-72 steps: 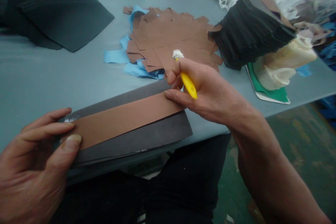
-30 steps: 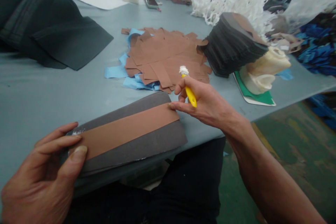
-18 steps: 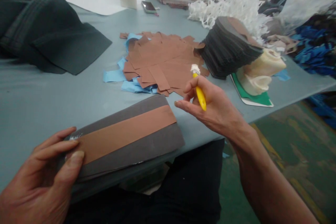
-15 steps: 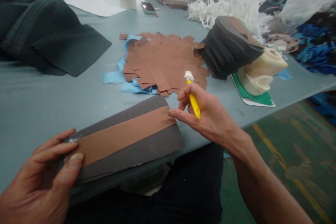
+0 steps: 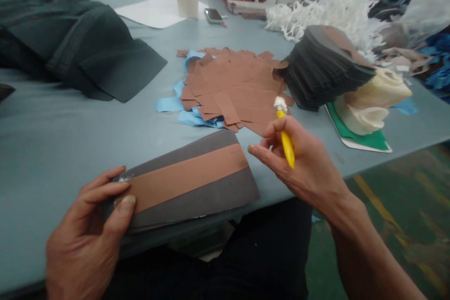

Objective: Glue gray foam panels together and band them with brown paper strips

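The left hand (image 5: 84, 239) pinches the near-left end of the grey foam sheet with a brown strip (image 5: 190, 183); the right hand (image 5: 298, 164) grips a yellow-handled brush (image 5: 285, 138), just right of the sheet.

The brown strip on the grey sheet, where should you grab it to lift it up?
Probably at the right end of the brown strip, coming from the right. It lies flat on the grey sheet; the left hand pins its left end, while the right end sits free by the right hand.

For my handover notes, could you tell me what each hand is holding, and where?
The right hand grips a yellow-handled brush mid-handle. The left hand pins the left end of the grey sheet, thumb on its brown strip.
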`<state>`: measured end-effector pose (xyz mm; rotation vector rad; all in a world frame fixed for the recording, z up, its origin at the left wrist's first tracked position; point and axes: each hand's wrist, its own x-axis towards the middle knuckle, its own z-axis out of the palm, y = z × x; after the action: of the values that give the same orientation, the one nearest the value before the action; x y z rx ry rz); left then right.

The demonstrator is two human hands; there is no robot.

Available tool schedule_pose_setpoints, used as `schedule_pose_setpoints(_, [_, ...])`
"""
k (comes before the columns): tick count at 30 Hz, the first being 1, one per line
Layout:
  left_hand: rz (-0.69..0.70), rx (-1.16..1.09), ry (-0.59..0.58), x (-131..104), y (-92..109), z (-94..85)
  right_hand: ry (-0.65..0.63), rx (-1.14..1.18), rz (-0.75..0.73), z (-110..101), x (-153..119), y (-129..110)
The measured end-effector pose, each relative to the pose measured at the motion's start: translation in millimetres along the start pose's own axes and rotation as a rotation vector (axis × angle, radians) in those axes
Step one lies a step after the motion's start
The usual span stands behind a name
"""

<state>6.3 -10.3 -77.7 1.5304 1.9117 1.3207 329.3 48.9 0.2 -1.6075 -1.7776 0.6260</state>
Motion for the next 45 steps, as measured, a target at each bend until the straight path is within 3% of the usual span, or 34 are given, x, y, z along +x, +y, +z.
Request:
schedule_pose_setpoints(3, [-0.051, -0.060, -0.016, -0.1, 6.0, 0.1, 0.039, 0.021, -0.144, 14.9, -1.6, -23.9])
schedule_pose_setpoints(8, [-0.050, -0.101, -0.055, 0.4, 1.1, -0.2, 0.002, -0.035, -0.330, 52.5, 9.8, -56.5])
schedule_pose_setpoints(12, [-0.052, -0.140, -0.087, -3.3, -2.2, -0.1, -0.016, -0.161, -0.454, 79.0, 23.9, -58.0])
schedule_pose_setpoints(15, [-0.038, -0.159, -0.095, -4.9, -4.0, 0.6, -0.030, -0.284, -0.480, 87.1, 29.3, -47.2])
schedule_pose_setpoints(26, [-0.043, -0.170, -0.104, -4.3, -6.3, 3.9, -0.023, -0.419, -0.432, 63.1, 33.5, -13.2])
schedule_pose_setpoints(37, [-0.059, -0.201, -0.109, -0.7, -7.6, 3.6, 0.206, -0.520, -0.311, 41.2, 31.1, 28.2])
schedule_pose_setpoints(42, [-0.100, -0.267, -0.141, 0.6, -16.5, -7.0, 0.321, -0.417, -0.364, 33.4, 13.2, 29.2])
schedule_pose_setpoints(45, [0.002, -0.137, -0.072, 0.3, -8.5, -18.4, 0.343, -0.318, -0.458, 36.2, -4.8, 19.5])
